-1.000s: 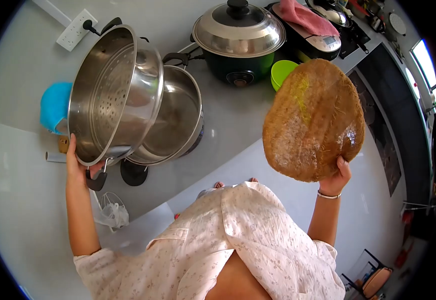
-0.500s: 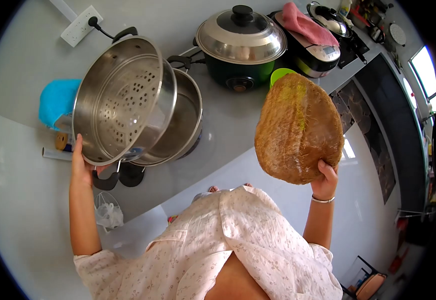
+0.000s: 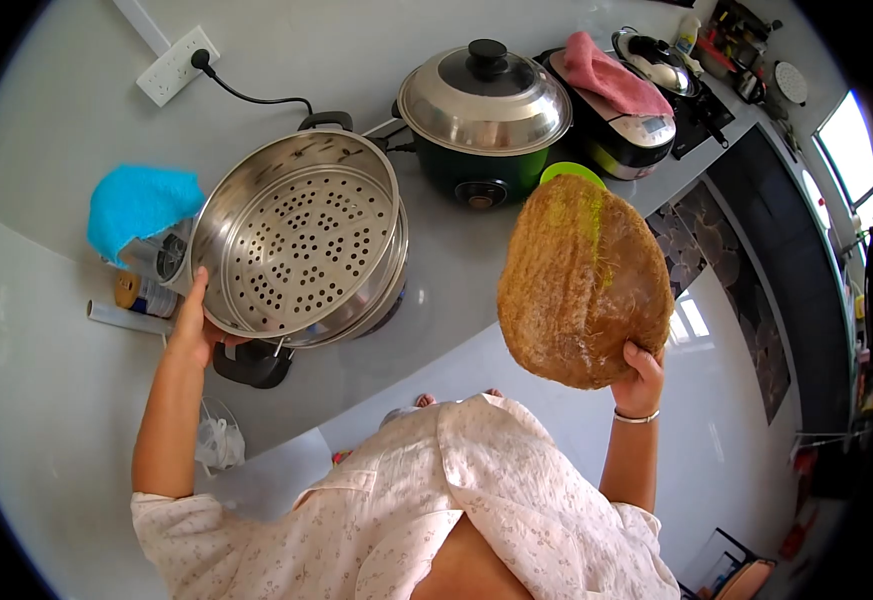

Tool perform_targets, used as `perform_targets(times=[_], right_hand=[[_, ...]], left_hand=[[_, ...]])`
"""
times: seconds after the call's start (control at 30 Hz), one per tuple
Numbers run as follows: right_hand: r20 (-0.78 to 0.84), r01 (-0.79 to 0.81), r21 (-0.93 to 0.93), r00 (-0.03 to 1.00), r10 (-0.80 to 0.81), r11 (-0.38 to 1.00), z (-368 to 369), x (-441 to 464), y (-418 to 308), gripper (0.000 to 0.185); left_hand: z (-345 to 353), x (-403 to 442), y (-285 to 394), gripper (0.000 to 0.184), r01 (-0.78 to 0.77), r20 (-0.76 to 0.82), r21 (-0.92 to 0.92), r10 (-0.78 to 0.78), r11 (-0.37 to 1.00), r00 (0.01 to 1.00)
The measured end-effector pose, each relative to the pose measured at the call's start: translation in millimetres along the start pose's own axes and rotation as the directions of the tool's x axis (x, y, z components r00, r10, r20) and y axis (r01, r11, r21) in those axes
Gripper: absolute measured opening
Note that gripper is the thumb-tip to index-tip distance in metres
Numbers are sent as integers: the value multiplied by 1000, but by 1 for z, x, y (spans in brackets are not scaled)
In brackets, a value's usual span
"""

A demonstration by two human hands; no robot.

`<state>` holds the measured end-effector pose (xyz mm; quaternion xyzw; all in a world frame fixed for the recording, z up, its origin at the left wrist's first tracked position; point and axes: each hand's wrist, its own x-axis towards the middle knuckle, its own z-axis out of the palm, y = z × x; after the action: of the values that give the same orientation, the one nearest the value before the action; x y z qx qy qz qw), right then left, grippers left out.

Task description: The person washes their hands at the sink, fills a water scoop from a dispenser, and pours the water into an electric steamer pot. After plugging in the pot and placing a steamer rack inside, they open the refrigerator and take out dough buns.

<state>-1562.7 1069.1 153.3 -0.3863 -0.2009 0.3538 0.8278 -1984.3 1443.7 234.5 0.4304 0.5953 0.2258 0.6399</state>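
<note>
A perforated steel steamer tray (image 3: 301,240) is gripped at its lower left rim by my left hand (image 3: 198,325), the thumb over the edge. The tray tilts slightly over a steel pot (image 3: 399,275), covering nearly all of it. My right hand (image 3: 641,378) holds a large, flat, brown fibrous piece (image 3: 584,280) by its lower right edge, thumb on top. Yellow-green streaks mark the piece's upper part. Behind it a bright green bowl (image 3: 573,172) is partly hidden.
A green electric pot (image 3: 481,180) with a steel lid stands at the back, beside a rice cooker (image 3: 631,130) under a pink cloth (image 3: 611,78). On the left are a blue-covered item (image 3: 141,208), a jar (image 3: 146,294) and a white tube (image 3: 126,317). A socket strip (image 3: 178,66) is on the wall.
The steamer tray has moved right and down and tilted flatter, now covering most of the pot. My right hand has brought the brown piece slightly left and down.
</note>
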Motion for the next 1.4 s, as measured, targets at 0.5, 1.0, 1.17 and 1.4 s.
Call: perform_targets(times=[0.5,1.0,1.17,1.4], right_hand=[[74,-3,37,997,0,999,18,10,5,57],[856,812,-432,507,-105,393,244,86,-23,35],[969,967,-247,245,33,65,323,105,47,36],[787,956,-245,295,542,-163,322,105,131,41]], left_hand=[[1,-6,16,74,-8,-104,420,57,908,993],[8,10,-24,66,-275,-9,-292,285,916,959],[-9,16,-55,71,-366,-76,-408,369,836,926],[-41,4,-144,70,-394,-255,-492,305,776,918]])
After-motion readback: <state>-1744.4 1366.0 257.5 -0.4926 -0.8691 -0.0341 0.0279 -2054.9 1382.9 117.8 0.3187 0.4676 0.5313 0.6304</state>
